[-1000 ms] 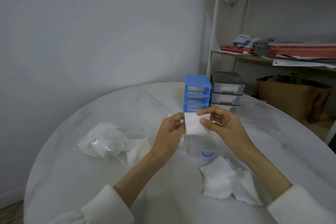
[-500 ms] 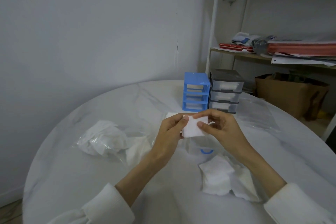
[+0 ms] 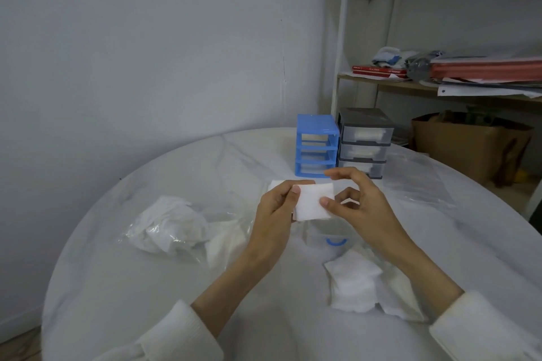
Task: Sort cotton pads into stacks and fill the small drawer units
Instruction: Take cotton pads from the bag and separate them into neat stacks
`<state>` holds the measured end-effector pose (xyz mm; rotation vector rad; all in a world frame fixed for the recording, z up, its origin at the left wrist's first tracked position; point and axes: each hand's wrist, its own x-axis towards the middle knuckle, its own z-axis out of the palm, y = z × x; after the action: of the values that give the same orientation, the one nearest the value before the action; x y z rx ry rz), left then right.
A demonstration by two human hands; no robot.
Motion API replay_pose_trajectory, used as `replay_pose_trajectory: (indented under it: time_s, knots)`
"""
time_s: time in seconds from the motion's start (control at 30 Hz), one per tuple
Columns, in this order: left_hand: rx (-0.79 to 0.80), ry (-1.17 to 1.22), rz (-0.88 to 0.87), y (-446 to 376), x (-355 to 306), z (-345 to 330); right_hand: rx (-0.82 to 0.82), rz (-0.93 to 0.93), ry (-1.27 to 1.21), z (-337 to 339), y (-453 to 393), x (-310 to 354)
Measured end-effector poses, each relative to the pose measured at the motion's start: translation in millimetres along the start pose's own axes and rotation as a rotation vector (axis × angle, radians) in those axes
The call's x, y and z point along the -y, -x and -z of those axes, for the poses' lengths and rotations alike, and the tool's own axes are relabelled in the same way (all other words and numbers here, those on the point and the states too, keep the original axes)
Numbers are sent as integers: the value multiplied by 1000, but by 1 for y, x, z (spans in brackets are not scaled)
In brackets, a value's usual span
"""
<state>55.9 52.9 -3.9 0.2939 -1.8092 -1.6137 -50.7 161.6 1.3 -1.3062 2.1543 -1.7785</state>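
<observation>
Squaring of a small stack of cotton pads (image 3: 313, 201) looks to be the step in hand: the left hand (image 3: 275, 208) pinches the stack's left edge, thumb laid on the top face, while the right hand (image 3: 359, 205) touches the right edge with its thumb tip, its other fingers spread and loosely curled above, closed on nothing. The stack hangs in the air between the two hands, above a clear drawer with a blue handle (image 3: 328, 236) that sits just below the grip on the table (image 3: 132, 287). Its broad face is turned up and toward the camera; the pads are nearly square, so no long axis stands out. Beyond the grip stand the blue drawer unit (image 3: 316, 145) and the grey drawer unit (image 3: 365, 141), side by side. Loose pads (image 3: 353, 283) lie below and right of it, a crumpled plastic bag (image 3: 170, 224) to the left. Next, I judge, the stack goes down flat into the clear drawer, which calls for level edges and a gentle release.
</observation>
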Motion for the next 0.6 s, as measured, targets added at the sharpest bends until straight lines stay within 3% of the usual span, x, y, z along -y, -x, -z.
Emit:
replay_pose_trajectory:
  time_s: [0.33, 0.6]
  knots:
    - [27, 38, 24, -2, 5, 3, 60, -58, -48, 4, 1, 3]
    - [-50, -103, -69, -5, 14, 4, 330, -106, 110, 34, 2, 10]
